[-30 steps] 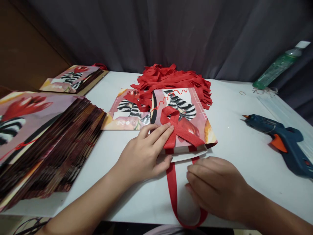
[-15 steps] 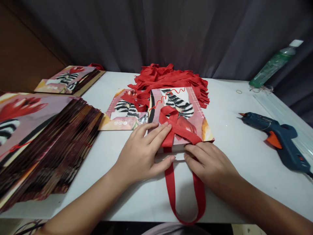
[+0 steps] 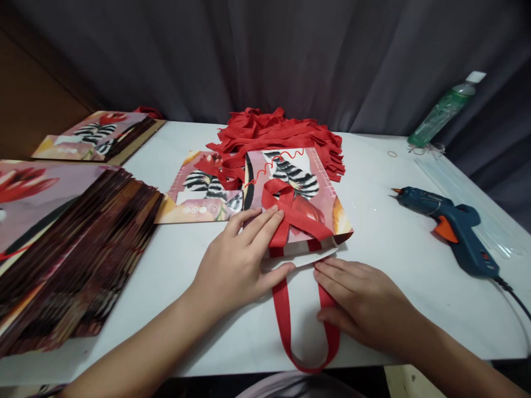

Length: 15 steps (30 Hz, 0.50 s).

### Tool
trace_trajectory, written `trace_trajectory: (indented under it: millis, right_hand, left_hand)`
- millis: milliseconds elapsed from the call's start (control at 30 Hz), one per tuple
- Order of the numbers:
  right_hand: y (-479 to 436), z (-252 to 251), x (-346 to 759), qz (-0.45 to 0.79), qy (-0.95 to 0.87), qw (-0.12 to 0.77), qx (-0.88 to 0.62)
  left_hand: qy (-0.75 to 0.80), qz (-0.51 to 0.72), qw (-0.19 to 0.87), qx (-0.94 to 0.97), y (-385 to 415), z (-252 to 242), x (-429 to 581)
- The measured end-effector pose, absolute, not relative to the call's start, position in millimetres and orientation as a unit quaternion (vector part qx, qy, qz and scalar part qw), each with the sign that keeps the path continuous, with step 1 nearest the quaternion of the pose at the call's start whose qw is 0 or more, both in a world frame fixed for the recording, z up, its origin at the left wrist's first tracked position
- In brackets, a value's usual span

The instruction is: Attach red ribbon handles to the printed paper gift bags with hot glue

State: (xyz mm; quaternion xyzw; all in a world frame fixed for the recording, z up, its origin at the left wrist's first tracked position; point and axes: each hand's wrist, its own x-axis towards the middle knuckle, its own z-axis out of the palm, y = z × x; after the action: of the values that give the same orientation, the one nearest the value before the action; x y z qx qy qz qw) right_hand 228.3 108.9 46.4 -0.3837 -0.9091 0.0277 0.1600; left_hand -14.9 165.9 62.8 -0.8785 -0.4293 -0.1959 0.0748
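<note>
A printed paper bag with a striped butterfly-like pattern lies in front of me, its mouth towards me and slightly parted, showing a white inside. One red ribbon handle is folded over its upper panel; another red ribbon handle loops towards the table's front edge. My left hand is open: its fingers lie on the upper panel and ribbon, and its thumb touches the lower edge of the mouth. My right hand lies flat, fingers outstretched, over the right side of the lower ribbon beside the bag's mouth.
A second printed bag lies to the left, with a heap of red ribbons behind. Stacks of printed bags fill the left side. On the right are a glue gun, clear sticks and a green bottle.
My right hand has moved down from the upper panel's edge to the lower ribbon, and the bag's mouth shows wider. My left hand keeps its place on the bag. The view has shifted slightly.
</note>
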Motion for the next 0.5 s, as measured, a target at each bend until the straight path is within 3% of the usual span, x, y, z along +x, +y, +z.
trace_trajectory:
  millis: [500]
  right_hand:
    - [112.6,35.0,228.4,-0.012,-0.915,0.156,-0.371]
  left_hand:
    - [-0.43,-0.197,0.075,-0.878,165.3,62.7,-14.7]
